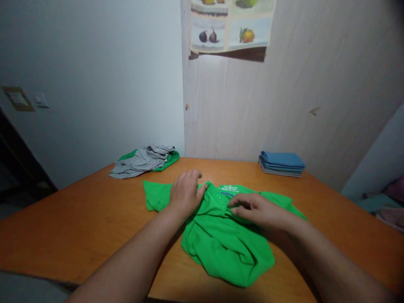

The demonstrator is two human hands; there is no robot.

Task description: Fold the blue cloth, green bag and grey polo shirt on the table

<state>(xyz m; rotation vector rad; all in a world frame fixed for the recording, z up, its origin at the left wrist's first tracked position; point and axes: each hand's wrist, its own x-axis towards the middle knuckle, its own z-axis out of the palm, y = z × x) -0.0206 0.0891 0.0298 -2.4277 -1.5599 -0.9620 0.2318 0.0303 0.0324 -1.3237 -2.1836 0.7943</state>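
I'm seeing a printed green shirt (221,240) lying bunched on the wooden table (94,219), its lettering partly escaping me. My left hand (185,191) is resting there, thumb and fingers apart; my right hand (257,210) is half-curling, its grip unclear.

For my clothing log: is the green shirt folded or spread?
Partly spread: the shirt has sleeves out sideways, while its near end lies bunched.

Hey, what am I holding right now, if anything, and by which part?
I can't tell whether anything is held: your left hand and right hand are at the green shirt, near its printed lettering, but no clear pinch shows.
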